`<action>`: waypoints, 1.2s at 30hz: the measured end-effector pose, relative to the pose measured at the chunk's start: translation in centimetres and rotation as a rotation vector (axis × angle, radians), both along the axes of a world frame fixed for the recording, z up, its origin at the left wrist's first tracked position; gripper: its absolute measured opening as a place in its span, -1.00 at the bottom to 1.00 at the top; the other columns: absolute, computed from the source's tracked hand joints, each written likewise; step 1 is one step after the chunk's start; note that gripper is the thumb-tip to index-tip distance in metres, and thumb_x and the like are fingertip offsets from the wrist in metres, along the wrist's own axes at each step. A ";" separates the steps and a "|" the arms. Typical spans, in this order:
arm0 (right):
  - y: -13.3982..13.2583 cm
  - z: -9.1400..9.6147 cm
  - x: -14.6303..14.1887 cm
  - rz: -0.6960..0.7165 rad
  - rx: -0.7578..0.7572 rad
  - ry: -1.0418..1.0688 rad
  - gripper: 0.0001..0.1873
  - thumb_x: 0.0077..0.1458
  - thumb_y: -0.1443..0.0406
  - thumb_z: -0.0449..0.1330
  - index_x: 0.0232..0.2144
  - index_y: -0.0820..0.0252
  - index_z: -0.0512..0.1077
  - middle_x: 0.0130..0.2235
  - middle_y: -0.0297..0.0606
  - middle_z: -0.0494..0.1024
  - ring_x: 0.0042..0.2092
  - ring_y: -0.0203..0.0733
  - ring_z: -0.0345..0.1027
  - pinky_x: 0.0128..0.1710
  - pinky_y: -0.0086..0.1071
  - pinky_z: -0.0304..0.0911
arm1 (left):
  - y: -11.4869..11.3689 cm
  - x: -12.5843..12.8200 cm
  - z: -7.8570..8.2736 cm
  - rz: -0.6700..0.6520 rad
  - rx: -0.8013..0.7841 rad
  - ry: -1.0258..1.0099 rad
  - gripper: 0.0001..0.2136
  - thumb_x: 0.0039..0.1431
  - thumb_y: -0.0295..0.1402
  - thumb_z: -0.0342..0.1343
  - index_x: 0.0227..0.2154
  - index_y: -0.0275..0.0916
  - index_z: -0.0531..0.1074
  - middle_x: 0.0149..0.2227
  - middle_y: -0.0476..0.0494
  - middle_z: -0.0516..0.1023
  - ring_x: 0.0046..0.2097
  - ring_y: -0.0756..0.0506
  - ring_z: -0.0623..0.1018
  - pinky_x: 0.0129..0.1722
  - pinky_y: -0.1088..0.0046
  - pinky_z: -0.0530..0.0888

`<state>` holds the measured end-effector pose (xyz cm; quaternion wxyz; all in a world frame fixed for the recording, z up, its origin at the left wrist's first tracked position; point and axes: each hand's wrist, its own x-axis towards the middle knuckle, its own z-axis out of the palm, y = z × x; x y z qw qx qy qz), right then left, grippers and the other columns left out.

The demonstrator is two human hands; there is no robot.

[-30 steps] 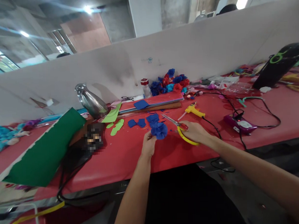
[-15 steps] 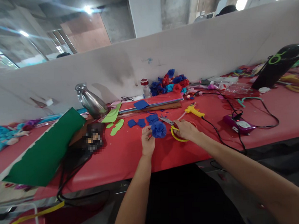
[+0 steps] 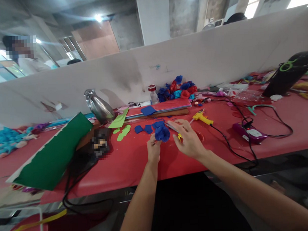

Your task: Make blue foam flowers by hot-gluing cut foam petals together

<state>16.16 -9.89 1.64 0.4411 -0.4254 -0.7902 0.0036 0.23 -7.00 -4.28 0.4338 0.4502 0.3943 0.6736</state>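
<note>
A blue paper flower [image 3: 162,133] is pinched by its base in my left hand [image 3: 153,149], held above the red table. My right hand [image 3: 189,139] hovers just right of the flower, fingers spread and holding nothing. Under it lie the scissors, mostly hidden, with a bit of yellow handle [image 3: 179,137] showing. Behind the flower are cut blue paper pieces [image 3: 147,129], and left of them light green leaf-shaped pieces [image 3: 123,132]. A yellow glue gun [image 3: 203,118] rests to the right of my right hand.
Stacked paper sheets [image 3: 169,110] lie at the back, near a glass jar [image 3: 152,93] and a heap of paper flowers [image 3: 178,89]. A steel jug [image 3: 99,107] and green paper [image 3: 54,156] stand left. A purple power strip [image 3: 249,132] with cables lies right; a person [image 3: 28,59] is beyond the partition.
My right hand has let go of the scissors, leaving them on the table, and its fingers have spread beside the flower. My left hand still holds the flower. A person has appeared at far left.
</note>
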 end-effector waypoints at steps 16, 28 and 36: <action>-0.1 -0.5 -0.4 0.012 -0.155 0.231 -0.58 0.08 0.42 0.03 -0.01 0.10 0.40 -0.06 -0.11 0.41 -0.03 -0.10 0.36 0.01 -0.15 0.31 | 0.2 0.0 0.0 0.014 0.004 0.019 -0.93 -0.15 -0.37 0.24 -0.53 -0.23 0.56 -0.35 -0.08 0.59 -0.20 -0.09 0.50 -0.01 0.33 0.36; 0.8 -5.0 -3.9 0.107 -0.659 0.722 -0.71 -0.09 0.13 0.21 -0.36 0.22 0.49 -0.31 -0.15 0.61 -0.30 -0.11 0.47 -0.21 -0.21 0.36 | -0.2 0.3 0.3 -0.215 -0.162 -0.217 -0.83 -0.30 -0.33 0.37 -0.54 -0.17 0.56 -0.42 -0.03 0.62 -0.23 -0.08 0.56 -0.03 0.32 0.39; 1.1 -5.6 -3.9 0.179 -0.583 0.767 -0.80 -0.10 0.23 0.18 -0.40 0.19 0.49 -0.37 -0.21 0.61 -0.29 -0.09 0.46 -0.22 -0.22 0.36 | -0.2 0.6 -0.4 -0.247 -0.208 -0.232 -0.83 -0.35 -0.36 0.39 -0.59 -0.18 0.55 -0.47 0.00 0.59 -0.33 -0.04 0.53 -0.13 0.37 0.42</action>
